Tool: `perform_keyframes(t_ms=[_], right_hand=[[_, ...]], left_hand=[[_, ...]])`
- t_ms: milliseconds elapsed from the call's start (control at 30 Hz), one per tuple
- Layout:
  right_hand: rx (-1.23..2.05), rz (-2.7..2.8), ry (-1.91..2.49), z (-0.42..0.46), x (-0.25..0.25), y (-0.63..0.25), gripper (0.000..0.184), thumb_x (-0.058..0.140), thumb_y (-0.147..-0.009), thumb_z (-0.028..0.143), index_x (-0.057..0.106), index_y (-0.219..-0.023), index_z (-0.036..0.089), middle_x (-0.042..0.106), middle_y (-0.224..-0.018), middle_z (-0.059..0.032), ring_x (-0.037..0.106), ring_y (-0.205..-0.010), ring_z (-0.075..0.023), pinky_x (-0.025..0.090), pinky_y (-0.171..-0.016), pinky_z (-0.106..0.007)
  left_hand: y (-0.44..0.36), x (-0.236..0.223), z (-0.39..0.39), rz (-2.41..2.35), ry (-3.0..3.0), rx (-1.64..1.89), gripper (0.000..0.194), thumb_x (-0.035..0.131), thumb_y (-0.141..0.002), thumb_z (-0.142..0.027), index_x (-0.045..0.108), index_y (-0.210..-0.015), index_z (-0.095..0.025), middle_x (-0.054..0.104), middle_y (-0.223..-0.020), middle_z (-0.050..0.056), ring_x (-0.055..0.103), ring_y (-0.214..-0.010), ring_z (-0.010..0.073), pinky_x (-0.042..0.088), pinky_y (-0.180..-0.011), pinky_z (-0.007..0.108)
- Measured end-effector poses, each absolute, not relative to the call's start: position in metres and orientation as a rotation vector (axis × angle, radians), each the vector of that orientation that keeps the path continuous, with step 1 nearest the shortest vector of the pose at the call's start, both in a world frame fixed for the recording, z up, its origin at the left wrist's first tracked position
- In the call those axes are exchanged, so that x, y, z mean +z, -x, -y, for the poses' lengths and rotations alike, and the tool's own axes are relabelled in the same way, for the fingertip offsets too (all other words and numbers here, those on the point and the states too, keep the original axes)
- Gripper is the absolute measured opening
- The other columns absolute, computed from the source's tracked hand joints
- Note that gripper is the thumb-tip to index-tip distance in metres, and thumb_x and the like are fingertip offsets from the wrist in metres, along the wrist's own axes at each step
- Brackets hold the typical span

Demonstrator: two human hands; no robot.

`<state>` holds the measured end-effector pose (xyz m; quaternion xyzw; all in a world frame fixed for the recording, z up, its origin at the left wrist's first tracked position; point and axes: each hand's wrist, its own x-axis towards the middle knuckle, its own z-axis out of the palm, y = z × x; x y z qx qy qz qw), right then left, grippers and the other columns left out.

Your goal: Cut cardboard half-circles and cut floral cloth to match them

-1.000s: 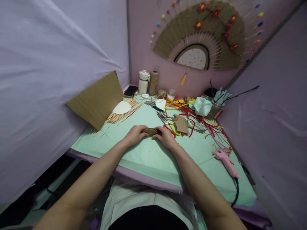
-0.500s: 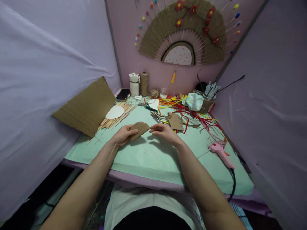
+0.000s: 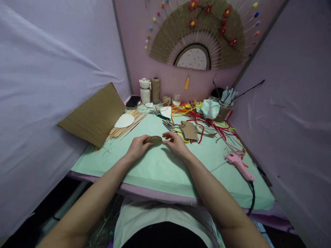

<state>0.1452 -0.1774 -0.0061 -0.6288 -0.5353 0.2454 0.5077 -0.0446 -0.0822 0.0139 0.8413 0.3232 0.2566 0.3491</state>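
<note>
My left hand [image 3: 137, 148] grips a small brown cardboard piece [image 3: 154, 140] between thumb and fingers, just above the middle of the table. The piece is tipped so that I see it at a shallow slant, its outline curved. At its right end is my right hand [image 3: 176, 142], with thumb and fingers apart and the fingertips very close to the edge; whether they touch it I cannot tell. Just behind my right hand lie scissors [image 3: 168, 126] and a torn cardboard scrap [image 3: 190, 131].
A pink glue gun [image 3: 240, 166] with a black cord lies at the right. Pipe cleaners [image 3: 199, 119] and green-handled pliers [image 3: 163, 115] are further back. On the left, a cardboard sheet [image 3: 93, 115] leans beside thin sticks [image 3: 129, 127] and a white oval [image 3: 124, 120].
The cardboard piece has tilted from showing its broad face to a narrower slanted view. My left hand has turned with it and shifted slightly right; my right hand has moved slightly left.
</note>
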Motion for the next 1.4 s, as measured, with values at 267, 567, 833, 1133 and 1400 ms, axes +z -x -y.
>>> perform_keyframes(t_ms=[267,567,833,1133,1400], right_hand=[[0.175,1.656,1.579,0.164,-0.02,-0.129,0.018,0.068,-0.08,0.018,0.067,-0.098,0.018,0.069,-0.093,-0.007,0.055,-0.09,-0.0217,0.044,-0.083,-0.036],[0.168,1.717,1.623,0.161,-0.018,-0.129,0.01,0.067,-0.082,0.015,0.068,-0.091,0.018,0.069,-0.088,-0.0073,0.055,-0.086,-0.0221,0.043,-0.079,-0.034],[0.194,1.696,1.63,0.162,-0.019,-0.129,0.01,0.065,-0.081,0.016,0.068,-0.09,0.018,0.069,-0.087,-0.007,0.058,-0.084,-0.0219,0.044,-0.078,-0.034],[0.211,1.674,1.633,0.16,-0.021,-0.129,0.013,0.064,-0.08,0.018,0.068,-0.092,0.018,0.07,-0.09,-0.0076,0.062,-0.086,-0.0225,0.046,-0.079,-0.034],[0.212,1.692,1.634,0.159,-0.021,-0.13,0.012,0.062,-0.081,0.019,0.068,-0.092,0.019,0.07,-0.089,-0.0076,0.061,-0.085,-0.0227,0.046,-0.079,-0.035]], left_hand=[[0.044,-0.002,0.086,-0.797,-2.305,0.665,0.023,0.06,-0.08,-0.024,0.065,-0.102,-0.02,0.073,-0.097,0.004,0.066,-0.089,0.0211,0.047,-0.081,0.031],[0.068,-0.006,0.072,-0.799,-2.16,0.706,0.065,0.075,-0.067,-0.024,0.049,-0.126,-0.017,0.062,-0.12,0.012,0.062,-0.1,0.0217,0.048,-0.085,0.034],[0.086,-0.003,0.081,-1.012,-2.507,0.552,0.019,0.06,-0.083,-0.026,0.074,-0.093,-0.018,0.068,-0.089,0.007,0.061,-0.088,0.0219,0.045,-0.078,0.032],[0.079,0.0,0.083,-1.085,-2.529,0.504,0.024,0.053,-0.086,-0.025,0.076,-0.082,-0.019,0.069,-0.084,0.007,0.062,-0.084,0.0211,0.043,-0.074,0.03],[0.082,-0.005,0.078,-1.036,-2.441,0.592,0.014,0.062,-0.081,-0.027,0.073,-0.087,-0.021,0.066,-0.086,0.005,0.06,-0.085,0.0224,0.046,-0.078,0.033]])
